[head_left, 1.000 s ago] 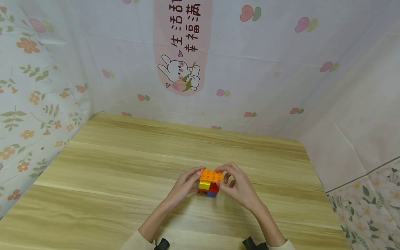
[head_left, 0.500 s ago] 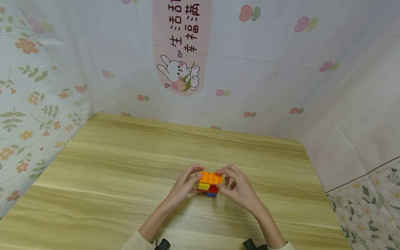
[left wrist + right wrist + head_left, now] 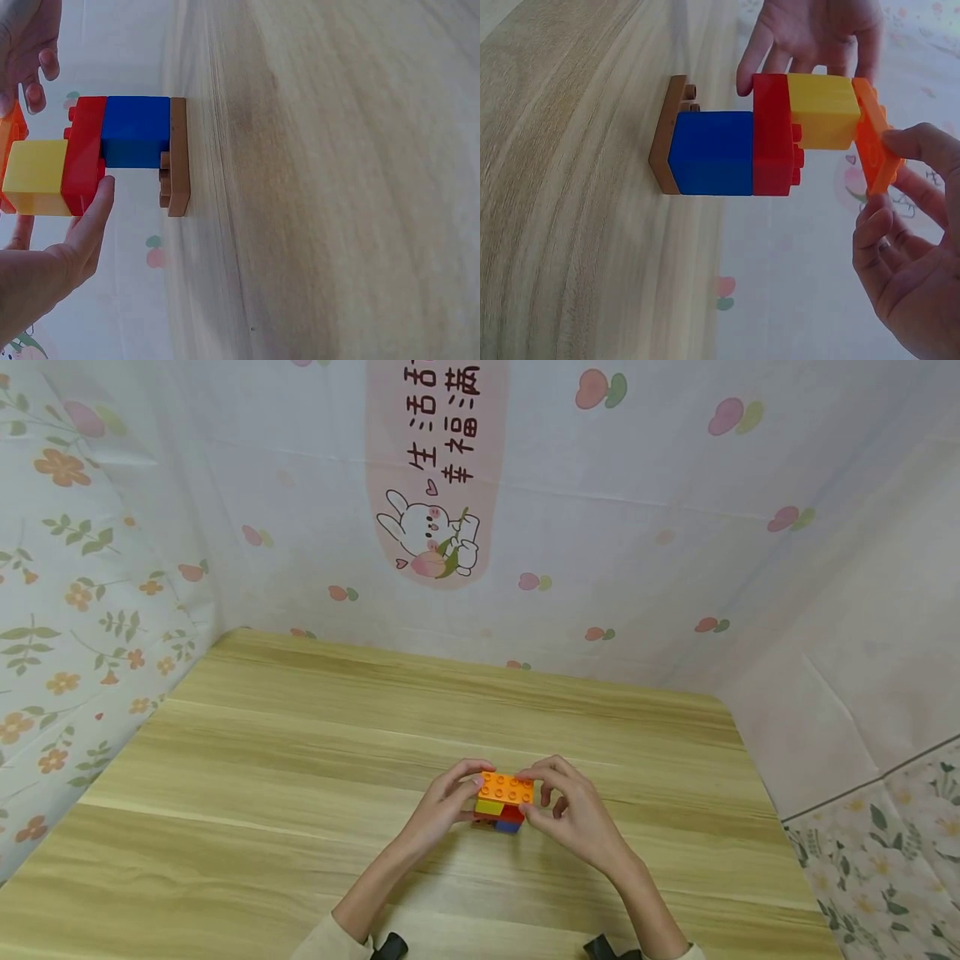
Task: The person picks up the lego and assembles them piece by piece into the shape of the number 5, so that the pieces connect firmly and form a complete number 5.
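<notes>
A small stack of toy bricks stands on the table, clearest in the wrist views. Its base is a brown brick plate (image 3: 180,180), with a blue brick (image 3: 711,154) on one end. Across the blue brick lies a red brick (image 3: 772,142), one end overhanging. On that end sits a yellow brick (image 3: 823,109), topped by an orange brick plate (image 3: 507,788) whose far end juts out over the gap. The left hand (image 3: 438,810) holds the stack around the yellow and red bricks, one fingertip under the red overhang. The right hand (image 3: 576,814) pinches the orange plate's free end.
The wood-grain table (image 3: 300,760) runs back to a patterned cloth (image 3: 630,552) hung behind it. More flowered cloth (image 3: 97,585) hangs on the left. Black wrist mounts (image 3: 390,947) show at both cuffs.
The orange plate has shifted slightly toward the person. The left fingers have moved a little, covering more of the brown plate in the head view. The right hand keeps its pinch.
</notes>
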`<state>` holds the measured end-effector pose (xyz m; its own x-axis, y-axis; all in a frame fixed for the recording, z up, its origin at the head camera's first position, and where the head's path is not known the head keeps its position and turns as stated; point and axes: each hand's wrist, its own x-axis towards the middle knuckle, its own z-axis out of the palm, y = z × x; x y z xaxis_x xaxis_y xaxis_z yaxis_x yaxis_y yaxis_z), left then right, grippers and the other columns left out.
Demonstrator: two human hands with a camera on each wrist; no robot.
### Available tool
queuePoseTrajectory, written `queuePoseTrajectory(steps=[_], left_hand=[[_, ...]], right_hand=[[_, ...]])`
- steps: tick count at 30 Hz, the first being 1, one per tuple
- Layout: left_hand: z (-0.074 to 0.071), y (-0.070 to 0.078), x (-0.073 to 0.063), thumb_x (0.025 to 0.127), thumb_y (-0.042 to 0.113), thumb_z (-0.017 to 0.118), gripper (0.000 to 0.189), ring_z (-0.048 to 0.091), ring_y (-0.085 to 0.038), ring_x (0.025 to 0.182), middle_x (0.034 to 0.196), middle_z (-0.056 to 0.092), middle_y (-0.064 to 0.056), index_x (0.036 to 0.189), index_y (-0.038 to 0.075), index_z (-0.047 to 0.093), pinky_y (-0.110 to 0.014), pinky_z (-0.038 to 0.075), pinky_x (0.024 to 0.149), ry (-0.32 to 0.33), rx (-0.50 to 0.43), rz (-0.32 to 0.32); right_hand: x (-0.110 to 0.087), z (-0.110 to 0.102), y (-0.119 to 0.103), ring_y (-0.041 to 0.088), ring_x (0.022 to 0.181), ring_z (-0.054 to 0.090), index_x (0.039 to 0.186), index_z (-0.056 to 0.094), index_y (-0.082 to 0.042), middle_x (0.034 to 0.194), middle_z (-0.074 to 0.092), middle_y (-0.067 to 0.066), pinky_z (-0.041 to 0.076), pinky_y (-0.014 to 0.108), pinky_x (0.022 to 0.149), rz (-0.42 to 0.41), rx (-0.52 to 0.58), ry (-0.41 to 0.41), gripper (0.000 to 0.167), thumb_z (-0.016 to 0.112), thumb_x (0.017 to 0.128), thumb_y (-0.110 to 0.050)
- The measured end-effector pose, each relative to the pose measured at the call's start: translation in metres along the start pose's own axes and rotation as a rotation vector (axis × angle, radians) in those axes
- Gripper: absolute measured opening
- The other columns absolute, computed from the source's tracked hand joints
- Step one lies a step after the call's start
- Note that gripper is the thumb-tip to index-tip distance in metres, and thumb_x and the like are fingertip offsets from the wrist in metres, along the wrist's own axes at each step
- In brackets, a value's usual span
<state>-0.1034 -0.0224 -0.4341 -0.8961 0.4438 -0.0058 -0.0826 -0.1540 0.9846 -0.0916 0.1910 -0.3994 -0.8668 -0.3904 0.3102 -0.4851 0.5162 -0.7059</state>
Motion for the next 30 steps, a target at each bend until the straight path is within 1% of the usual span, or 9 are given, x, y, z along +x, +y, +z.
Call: queuePoseTrajectory(steps=[4,6,9,14,16,22,30], left_hand=[[-0.0002,-0.0006,0.0002,0.1,0.027,0.043,0.037,0.057,-0.026,0.105,0.122,0.051,-0.016,0.127,0.002,0.05,-0.048,0.048,0.085,-0.011,0.006,0.007],[-0.0002,-0.001,0.0003,0.1,0.027,0.043,0.038,0.057,-0.026,0.105,0.122,0.052,-0.015,0.127,0.001,0.051,-0.047,0.048,0.085,-0.01,0.014,0.008],[0.0,-0.0016,0.0001,0.1,0.026,0.043,0.038,0.056,-0.025,0.105,0.123,0.052,-0.014,0.126,0.0,0.052,-0.046,0.049,0.085,-0.002,0.021,0.01],[0.0006,-0.0011,-0.0006,0.1,0.026,0.043,0.035,0.055,-0.025,0.107,0.132,0.048,-0.013,0.128,0.009,0.054,-0.047,0.048,0.085,0.01,0.032,0.018],[0.0007,-0.001,-0.0006,0.101,0.026,0.042,0.035,0.054,-0.025,0.108,0.134,0.046,-0.011,0.129,0.01,0.054,-0.047,0.048,0.085,0.015,0.046,0.025],[0.0018,-0.0017,0.0006,0.101,0.022,0.042,0.034,0.056,-0.025,0.106,0.13,0.05,-0.011,0.128,0.006,0.055,-0.048,0.048,0.084,0.023,0.066,0.04],[0.0036,-0.0033,-0.0003,0.101,0.019,0.042,0.031,0.058,-0.023,0.102,0.127,0.053,-0.011,0.125,0.007,0.057,-0.046,0.05,0.081,0.052,0.08,0.066]], right_hand=[[-0.0002,0.0002,0.0008,0.022,0.067,0.049,0.107,0.066,-0.016,0.102,0.054,-0.008,0.043,0.021,0.045,0.001,0.008,0.0,0.03,0.072,0.079,-0.006],[0.0,0.0004,0.0012,0.023,0.067,0.049,0.107,0.066,-0.016,0.102,0.054,-0.008,0.043,0.021,0.045,-0.003,0.012,0.001,0.03,0.072,0.079,-0.006],[0.0003,0.0004,0.0015,0.02,0.066,0.049,0.106,0.066,-0.016,0.102,0.054,-0.009,0.043,0.022,0.045,-0.009,0.015,0.002,0.03,0.072,0.079,-0.006],[0.0011,-0.0001,0.0018,0.011,0.062,0.046,0.105,0.067,-0.016,0.1,0.055,-0.009,0.043,0.024,0.044,-0.017,0.014,0.004,0.029,0.072,0.078,-0.006],[0.0013,-0.0003,0.0018,0.009,0.06,0.044,0.104,0.067,-0.015,0.099,0.055,-0.008,0.042,0.023,0.044,-0.022,0.014,0.003,0.028,0.072,0.078,-0.006],[0.0018,-0.0003,0.003,0.006,0.055,0.04,0.103,0.068,-0.015,0.098,0.055,-0.008,0.037,0.02,0.043,-0.027,-0.005,0.011,0.029,0.073,0.077,-0.004],[0.0022,0.0009,0.0041,0.006,0.054,0.04,0.102,0.069,-0.014,0.098,0.056,-0.006,0.036,0.019,0.043,-0.038,-0.011,0.021,0.029,0.075,0.075,-0.004]])
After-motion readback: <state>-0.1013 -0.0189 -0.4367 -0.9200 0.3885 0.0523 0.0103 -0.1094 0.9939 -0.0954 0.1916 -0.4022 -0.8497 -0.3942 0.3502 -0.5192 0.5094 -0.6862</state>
